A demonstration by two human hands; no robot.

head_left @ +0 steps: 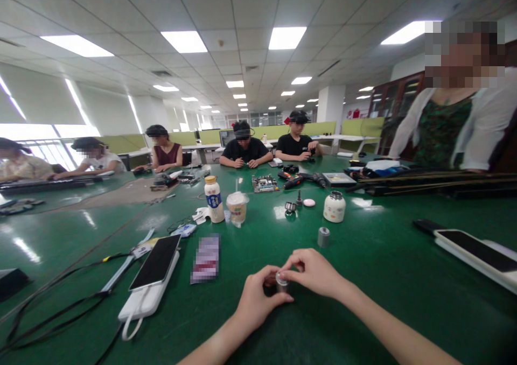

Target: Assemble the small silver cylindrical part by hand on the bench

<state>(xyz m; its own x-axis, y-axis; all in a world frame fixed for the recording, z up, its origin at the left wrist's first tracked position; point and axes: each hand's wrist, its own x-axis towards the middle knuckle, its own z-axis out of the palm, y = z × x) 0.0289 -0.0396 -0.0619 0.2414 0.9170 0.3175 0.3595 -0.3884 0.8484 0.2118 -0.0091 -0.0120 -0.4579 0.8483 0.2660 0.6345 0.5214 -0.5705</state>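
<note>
Head view: left fingers (280, 299), right fingers (290, 275) on cylinder (282, 286) (metallic)

Toward the near edge of the bench (404, 289), one cylinder (282, 285) is held between the hands (257, 296); behind, rightward, another cylinder (323, 238) is backed by a jar (334, 210).

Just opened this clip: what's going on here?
The person wearing the camera is handling a small metal cylinder over the green table. The left hand holds it around the side, while the fingertips of the right hand are at its top; their exact grip is unclear. A second metal cylinder stands just beyond, with a white jar behind it.
</note>
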